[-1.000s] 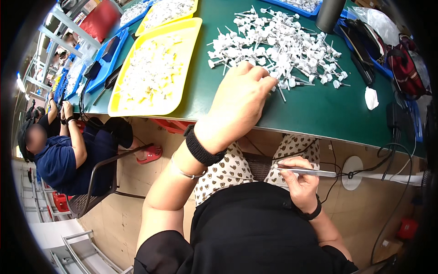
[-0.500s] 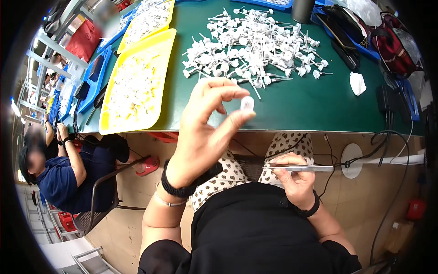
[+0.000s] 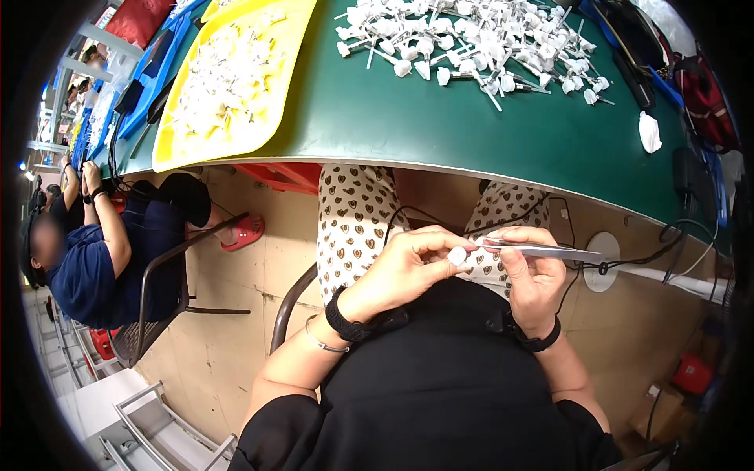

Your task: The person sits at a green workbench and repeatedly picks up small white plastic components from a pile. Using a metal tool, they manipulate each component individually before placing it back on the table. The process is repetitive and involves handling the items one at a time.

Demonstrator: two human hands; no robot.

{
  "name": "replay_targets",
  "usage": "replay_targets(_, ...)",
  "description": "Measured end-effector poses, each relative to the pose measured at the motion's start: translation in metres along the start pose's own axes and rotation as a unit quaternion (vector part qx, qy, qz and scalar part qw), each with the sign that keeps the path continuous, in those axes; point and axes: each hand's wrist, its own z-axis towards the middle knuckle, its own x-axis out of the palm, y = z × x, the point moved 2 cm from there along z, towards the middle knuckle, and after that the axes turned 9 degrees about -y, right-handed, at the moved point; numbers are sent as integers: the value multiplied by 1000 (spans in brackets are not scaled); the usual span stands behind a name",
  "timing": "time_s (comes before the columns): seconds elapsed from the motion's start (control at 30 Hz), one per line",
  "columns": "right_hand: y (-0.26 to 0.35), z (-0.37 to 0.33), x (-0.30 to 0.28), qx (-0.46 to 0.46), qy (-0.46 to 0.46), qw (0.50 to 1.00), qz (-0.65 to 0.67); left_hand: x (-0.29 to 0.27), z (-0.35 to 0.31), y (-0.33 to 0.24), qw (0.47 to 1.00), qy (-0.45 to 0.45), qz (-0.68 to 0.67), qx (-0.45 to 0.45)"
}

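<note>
Left hand [image 3: 402,269] has lowered, fingers [image 3: 437,272] pinching a white piece [image 3: 457,255] beside right hand [image 3: 536,279] pinching tweezers [image 3: 561,252].

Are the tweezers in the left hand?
No: the tweezers are in the right hand, while the left hand pinches a small white part.

Sm. wht. part [image 3: 457,256], pinched, slvr. tweezers [image 3: 554,252], near-horiz., just beside
</note>
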Motion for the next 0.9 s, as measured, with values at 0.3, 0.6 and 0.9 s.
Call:
replay_targets(0.3, -10, -1, 8, 51, 40, 998, 1, 9, 4, 17, 996, -68, 10, -51)
replay_targets(0.6, -15, -3, 5, 43, 11, 997, -60, 5, 7, 31, 988, -92, 80, 99)
replay_targets(0.9, -21, -2, 6, -1, 14, 993, -118, 4, 8, 34, 969, -105, 118, 189)
